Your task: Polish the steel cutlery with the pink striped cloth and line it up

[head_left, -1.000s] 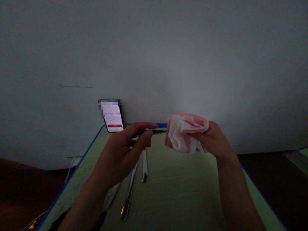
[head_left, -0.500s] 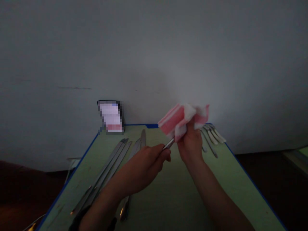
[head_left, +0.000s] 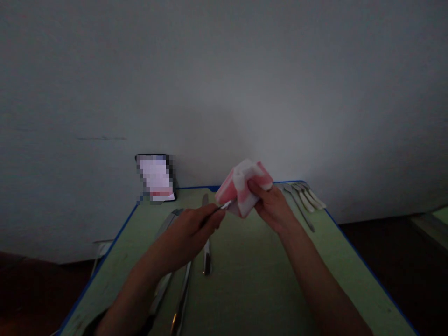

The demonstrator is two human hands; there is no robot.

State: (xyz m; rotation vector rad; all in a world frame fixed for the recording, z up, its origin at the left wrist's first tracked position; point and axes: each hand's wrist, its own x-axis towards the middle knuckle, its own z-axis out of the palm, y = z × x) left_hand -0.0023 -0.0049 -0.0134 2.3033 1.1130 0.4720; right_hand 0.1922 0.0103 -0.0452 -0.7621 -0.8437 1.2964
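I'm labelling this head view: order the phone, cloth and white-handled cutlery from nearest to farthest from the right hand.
1. Cloth, gripped by the right hand.
2. White-handled cutlery, right of that hand.
3. Phone, far to its left.

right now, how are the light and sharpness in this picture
Head view: dim overall, the plain grey wall darkening towards the corners; head view: blocky pixelation over the black-edged phone with its lit screen; head view: a warm glint on one silver metal cutlery handle; head view: the pink-and-white cloth looks soft, its weave unreadable.
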